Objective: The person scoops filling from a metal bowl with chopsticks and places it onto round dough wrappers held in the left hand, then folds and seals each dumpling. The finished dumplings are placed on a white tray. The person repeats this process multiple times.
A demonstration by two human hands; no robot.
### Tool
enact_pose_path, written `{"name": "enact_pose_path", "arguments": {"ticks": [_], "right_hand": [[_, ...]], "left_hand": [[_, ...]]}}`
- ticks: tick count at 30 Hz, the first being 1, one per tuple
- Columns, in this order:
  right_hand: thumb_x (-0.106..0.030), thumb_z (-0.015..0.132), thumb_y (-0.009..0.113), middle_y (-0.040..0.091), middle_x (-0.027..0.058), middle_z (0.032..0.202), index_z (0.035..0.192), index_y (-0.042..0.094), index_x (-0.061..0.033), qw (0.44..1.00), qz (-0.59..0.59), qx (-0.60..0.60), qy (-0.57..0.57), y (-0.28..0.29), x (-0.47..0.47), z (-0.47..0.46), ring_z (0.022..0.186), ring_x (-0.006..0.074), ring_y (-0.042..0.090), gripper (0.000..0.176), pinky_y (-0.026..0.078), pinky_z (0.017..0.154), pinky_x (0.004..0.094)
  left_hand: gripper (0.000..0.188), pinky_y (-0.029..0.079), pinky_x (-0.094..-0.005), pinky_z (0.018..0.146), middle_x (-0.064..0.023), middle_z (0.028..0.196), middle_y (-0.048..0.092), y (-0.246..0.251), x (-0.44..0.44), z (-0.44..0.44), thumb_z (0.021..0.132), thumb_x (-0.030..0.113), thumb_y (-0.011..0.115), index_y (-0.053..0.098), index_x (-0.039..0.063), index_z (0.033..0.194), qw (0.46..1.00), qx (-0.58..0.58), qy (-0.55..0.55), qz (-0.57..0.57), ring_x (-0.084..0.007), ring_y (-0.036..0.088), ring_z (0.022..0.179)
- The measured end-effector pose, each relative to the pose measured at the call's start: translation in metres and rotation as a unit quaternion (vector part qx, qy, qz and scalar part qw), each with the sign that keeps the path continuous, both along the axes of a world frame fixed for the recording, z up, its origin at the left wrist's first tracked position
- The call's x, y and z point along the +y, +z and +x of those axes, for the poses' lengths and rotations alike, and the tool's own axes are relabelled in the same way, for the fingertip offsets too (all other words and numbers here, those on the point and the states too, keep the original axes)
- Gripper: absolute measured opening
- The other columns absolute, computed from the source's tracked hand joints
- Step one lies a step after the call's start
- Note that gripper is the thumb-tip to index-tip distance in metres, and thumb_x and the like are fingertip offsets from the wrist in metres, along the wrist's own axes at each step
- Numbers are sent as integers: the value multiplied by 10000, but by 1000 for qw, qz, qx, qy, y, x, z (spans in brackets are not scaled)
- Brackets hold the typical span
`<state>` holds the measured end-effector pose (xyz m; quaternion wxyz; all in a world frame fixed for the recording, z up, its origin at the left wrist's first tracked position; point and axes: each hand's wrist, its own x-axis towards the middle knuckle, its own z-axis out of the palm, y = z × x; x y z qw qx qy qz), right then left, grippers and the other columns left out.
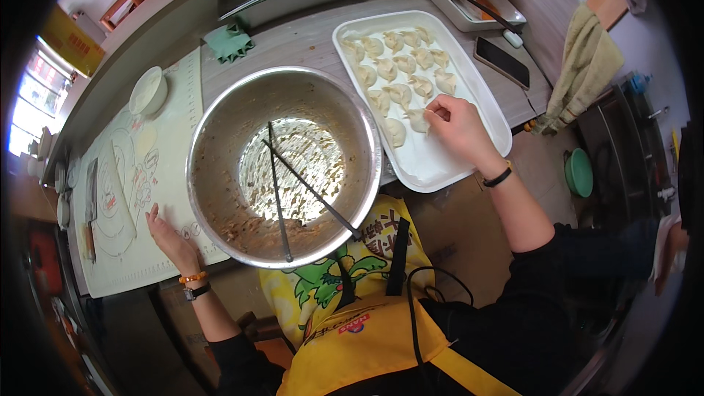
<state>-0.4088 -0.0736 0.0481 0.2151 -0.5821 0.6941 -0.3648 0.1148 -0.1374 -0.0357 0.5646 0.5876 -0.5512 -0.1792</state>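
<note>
My right hand (461, 129) pinches the edge of a dumpling (417, 120) at the near end of the filled rows in a white tray (421, 173). Several pleated dumplings (406, 63) lie there in rows. Left of the tray stands a wide steel mixing bowl (220, 137), with some minced filling (264, 229) stuck to its near wall. Two dark chopsticks (279, 203) rest crossed inside it, one reaching over the rim. My left hand (171, 237) holds nothing, its fingers extended above a printed pastry mat (165, 176). A round dough wrapper (147, 140) lies on that mat.
A white bowl (148, 91) and a kitchen knife (91, 192) are on the mat. Behind the steel bowl lies a green fluted object (229, 43). A phone (501, 62), an earbud case (512, 38) and a hanging towel (583, 60) are right of the tray.
</note>
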Motion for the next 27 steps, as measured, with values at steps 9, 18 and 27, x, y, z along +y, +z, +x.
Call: {"name": "enact_pose_path", "arguments": {"ticks": [9, 18, 27], "right_hand": [[8, 832, 567, 572, 68, 790, 998, 636, -6, 969, -72, 72, 224, 82, 3, 67, 668, 149, 524, 180, 426, 622, 263], [-62, 725, 605, 485, 106, 784, 1053, 598, -96, 756, -85, 348, 547, 73, -41, 167, 715, 278, 559, 329, 461, 615, 385], [-53, 786, 601, 493, 86, 765, 738, 574, -42, 890, -103, 125, 425, 86, -44, 143, 724, 251, 544, 56, 461, 619, 323]], "left_hand": [[281, 436, -289, 847, -81, 1051, 583, 11, -9, 4, 961, 203, 476, 595, -7, 1105, 986, 165, -12, 28, -163, 556, 931], [250, 487, -370, 773, -130, 961, 653, 48, -137, 65, 873, 248, 555, 695, 55, 946, 955, -174, 144, 193, -264, 627, 856], [331, 491, -427, 864, -189, 1065, 653, 44, -219, 65, 823, 277, 535, 681, 25, 981, 864, -327, 167, 344, -336, 617, 1031]]}}
